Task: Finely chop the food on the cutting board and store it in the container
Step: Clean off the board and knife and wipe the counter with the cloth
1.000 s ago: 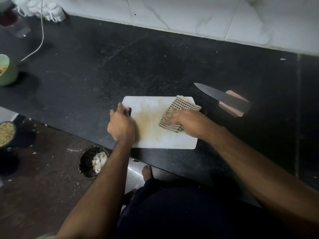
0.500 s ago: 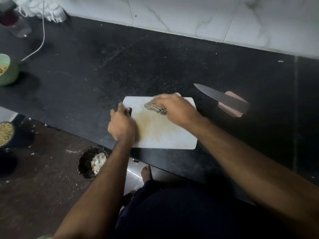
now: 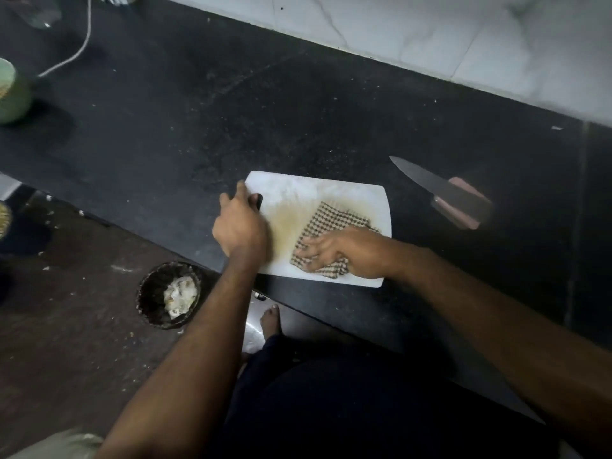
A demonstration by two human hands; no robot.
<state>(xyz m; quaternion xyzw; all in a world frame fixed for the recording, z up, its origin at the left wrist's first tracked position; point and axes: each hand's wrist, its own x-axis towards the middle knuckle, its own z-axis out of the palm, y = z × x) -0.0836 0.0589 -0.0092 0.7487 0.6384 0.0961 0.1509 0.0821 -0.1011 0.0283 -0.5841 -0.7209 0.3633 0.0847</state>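
Observation:
A white cutting board [image 3: 298, 197] lies on the black counter near its front edge, with a brownish smear across its middle and no food on it. My left hand [image 3: 240, 226] grips the board's left end, fingers curled through its handle slot. A checked cloth [image 3: 331, 226] is spread on the board's right half. My right hand [image 3: 344, 253] presses flat on the cloth's near part with fingers straight. A knife [image 3: 440, 192] with a pink handle lies on the counter to the right of the board. A green container [image 3: 11, 94] stands at the far left.
A dark waste bin [image 3: 170, 294] with pale scraps stands on the floor below the counter edge. My bare foot [image 3: 271, 321] is beside it. A white cable [image 3: 82, 44] runs across the counter's back left. A tiled wall [image 3: 430, 34] closes the back.
My right hand swept the cloth from the board's far edge back down to its near right part. My left hand kept its hold on the board's end.

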